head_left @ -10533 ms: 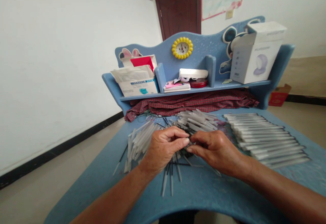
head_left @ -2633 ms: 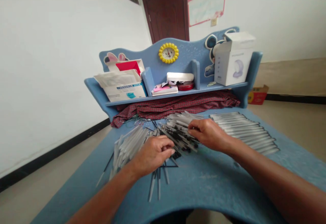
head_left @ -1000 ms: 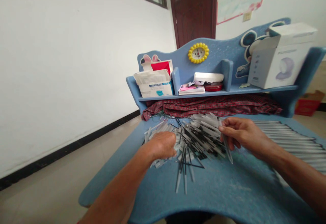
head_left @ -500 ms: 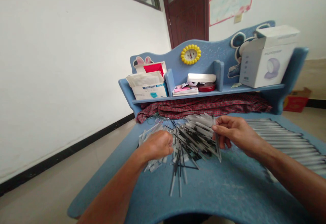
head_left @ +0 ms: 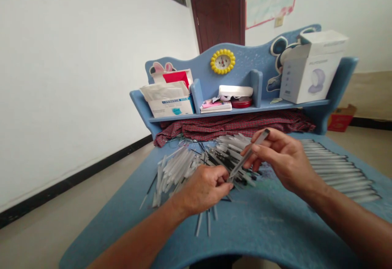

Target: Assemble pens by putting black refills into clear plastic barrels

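Observation:
My right hand [head_left: 278, 158] pinches a slim pen [head_left: 249, 154] with a clear greyish barrel and a dark upper end, tilted down to the left. Its lower tip reaches the fingertips of my left hand [head_left: 211, 187], which are closed in a pinch. Whether those fingers grip the tip itself or some small part there, I cannot make out. Under and behind both hands lies a loose pile of clear pen barrels [head_left: 177, 169] and black pen parts [head_left: 219, 156]. A few thin pieces [head_left: 208, 222] stick out in front of my left hand.
Finished-looking pens lie side by side in a row [head_left: 339, 175] on the right of the blue desk [head_left: 260, 232]. Along the back, a checked cloth [head_left: 232, 122] lies below a shelf holding a mask box [head_left: 171, 105], a red round tin [head_left: 241, 103] and a white carton [head_left: 312, 73].
My left hand has come right, from over the pile to the pen's tip. My right hand has tilted the pen, its lower end swinging left toward the left fingers. The view has shifted slightly.

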